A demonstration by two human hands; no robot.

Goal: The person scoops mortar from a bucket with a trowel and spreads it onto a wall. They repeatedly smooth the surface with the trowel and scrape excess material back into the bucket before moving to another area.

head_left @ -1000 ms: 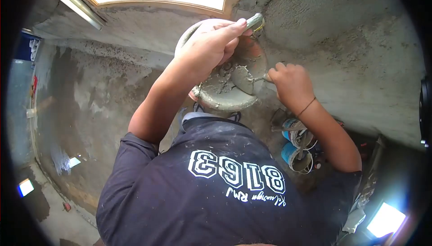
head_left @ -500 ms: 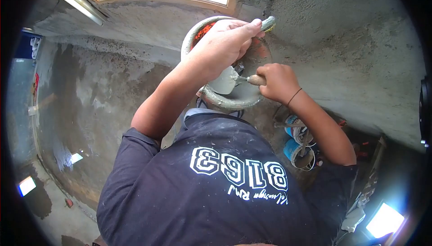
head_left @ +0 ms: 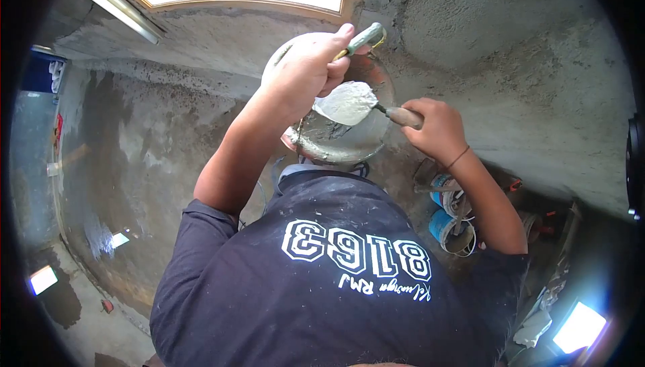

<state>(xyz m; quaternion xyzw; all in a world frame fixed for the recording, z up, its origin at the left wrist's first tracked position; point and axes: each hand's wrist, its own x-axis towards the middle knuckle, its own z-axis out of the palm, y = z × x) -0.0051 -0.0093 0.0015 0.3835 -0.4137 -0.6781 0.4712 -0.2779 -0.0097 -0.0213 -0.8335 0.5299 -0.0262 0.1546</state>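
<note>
Listing the head view: left hand (head_left: 304, 66)?

"One, closed round the handle grip (head_left: 366, 36) of a round bucket (head_left: 336, 155)."

"Right hand (head_left: 437, 126)?"

"One, closed on a trowel's wooden handle (head_left: 405, 118); pale mortar (head_left: 346, 103) on its far end, over the bucket."

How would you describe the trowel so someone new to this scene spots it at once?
Beyond the dark shirt, find the round bucket. Over it, the right hand holds the trowel, set apart from the greenish grip in the left hand by its wooden handle and pale-coated blade.
</note>
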